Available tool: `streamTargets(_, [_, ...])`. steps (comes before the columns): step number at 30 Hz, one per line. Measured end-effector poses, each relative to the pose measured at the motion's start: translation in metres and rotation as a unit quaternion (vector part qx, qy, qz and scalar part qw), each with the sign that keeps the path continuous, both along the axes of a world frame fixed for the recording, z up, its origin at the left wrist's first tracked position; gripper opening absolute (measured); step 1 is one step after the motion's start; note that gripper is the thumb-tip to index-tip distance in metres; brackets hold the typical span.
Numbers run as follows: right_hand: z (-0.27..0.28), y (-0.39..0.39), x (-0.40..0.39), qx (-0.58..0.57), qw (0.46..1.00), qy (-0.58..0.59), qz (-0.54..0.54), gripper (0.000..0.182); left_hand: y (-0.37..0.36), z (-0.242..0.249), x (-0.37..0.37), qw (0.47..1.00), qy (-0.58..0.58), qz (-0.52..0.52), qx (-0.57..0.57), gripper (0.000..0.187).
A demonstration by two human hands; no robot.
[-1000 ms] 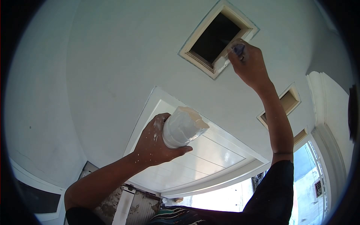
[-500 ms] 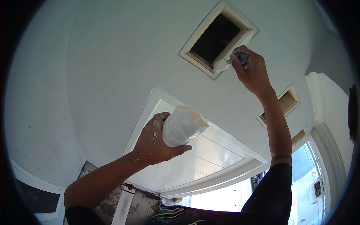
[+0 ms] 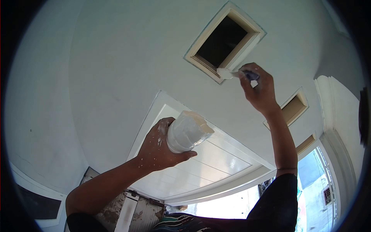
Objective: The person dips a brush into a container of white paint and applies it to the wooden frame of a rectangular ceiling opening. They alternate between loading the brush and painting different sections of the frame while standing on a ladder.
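Observation:
My left hand is wrapped round a cut-off plastic container with a ragged rim and white paint on it. White specks dot that hand and wrist. Higher up, my right hand grips a paintbrush by its dark handle, its bristles coated white. The bristle end touches the lower corner of a cream frame around a dark square opening in the wall. Part of the brush handle is hidden by my fingers.
Below the opening is a white panelled door in a white frame. Two smaller framed openings, one being the nearer recess, lie to the right. A pale wall surrounds them. Bright daylight enters at lower right.
My right hand has moved down with the paintbrush, and the bristles have shifted slightly down and left along the frame's corner. My left hand and the container have barely moved.

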State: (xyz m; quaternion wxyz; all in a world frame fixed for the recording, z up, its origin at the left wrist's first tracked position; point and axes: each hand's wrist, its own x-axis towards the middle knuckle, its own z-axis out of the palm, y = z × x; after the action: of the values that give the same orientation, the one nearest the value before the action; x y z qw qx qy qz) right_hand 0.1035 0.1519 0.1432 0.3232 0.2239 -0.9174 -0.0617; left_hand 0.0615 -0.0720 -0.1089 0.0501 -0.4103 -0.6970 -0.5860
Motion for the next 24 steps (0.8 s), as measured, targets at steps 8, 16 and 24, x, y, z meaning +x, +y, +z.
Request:
streamTargets(8, [0.042, -0.012, 0.003, 0.058, 0.99, 0.129, -0.004, 0.01, 0.0, 0.0, 0.0, 1.0, 0.004, 0.006, -0.001, 0.108])
streamTargets(16, [0.01, -0.012, 0.002, -0.015, 0.998, -0.026, -0.061, 0.01, -0.001, 0.001, 0.002, 1.0, 0.008, 0.003, -0.006, 0.109])
streamTargets(24, [0.051, -0.022, -0.012, 0.075, 0.99, 0.111, -0.039, 0.012, -0.001, 0.002, 0.0, 1.0, -0.012, -0.003, 0.001, 0.108])
